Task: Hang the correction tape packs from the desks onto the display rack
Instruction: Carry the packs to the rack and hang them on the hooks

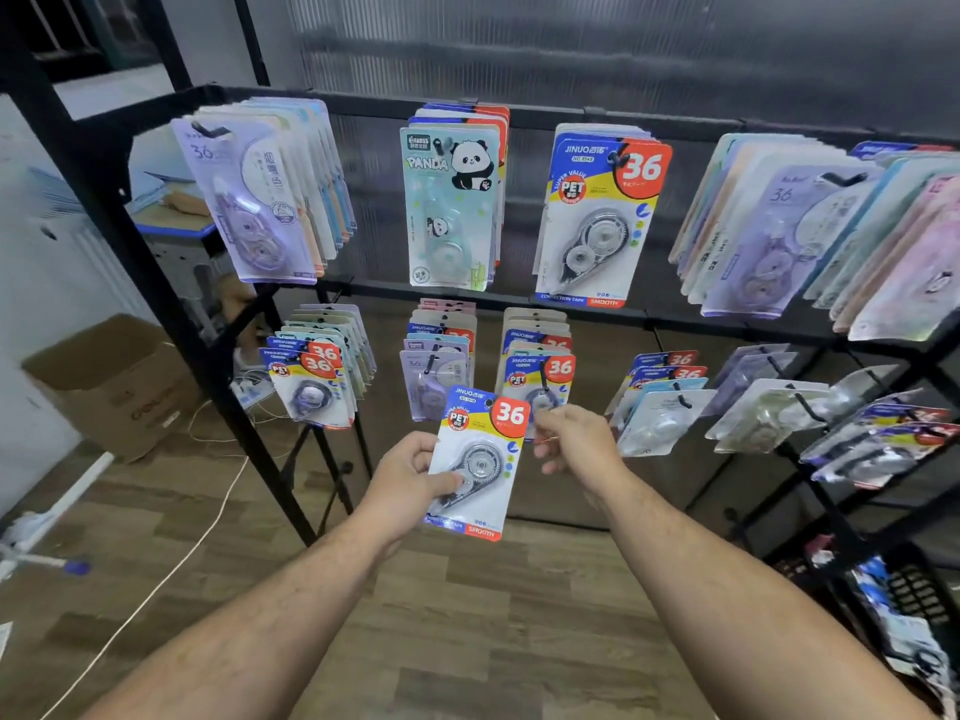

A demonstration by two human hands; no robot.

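My left hand [410, 475] holds a blue, red and yellow correction tape pack [480, 459] marked "36", gripped at its lower left. The pack is upright in front of the lower row of the black display rack [171, 324]. My right hand [574, 441] sits just right of the pack's top corner, fingers curled, touching the hanging pack [540, 381] on a lower hook. It grips nothing that I can make out. The upper row carries full hooks, including a panda pack [452, 205] and a matching "36" pack [602, 215].
A cardboard box [111, 381] stands on the wooden floor at the left, next to white cables [208, 527]. A desk [171, 220] shows behind the rack's left post. More packs crowd the hooks at the right [779, 418]. A black basket [914, 595] sits low at the right.
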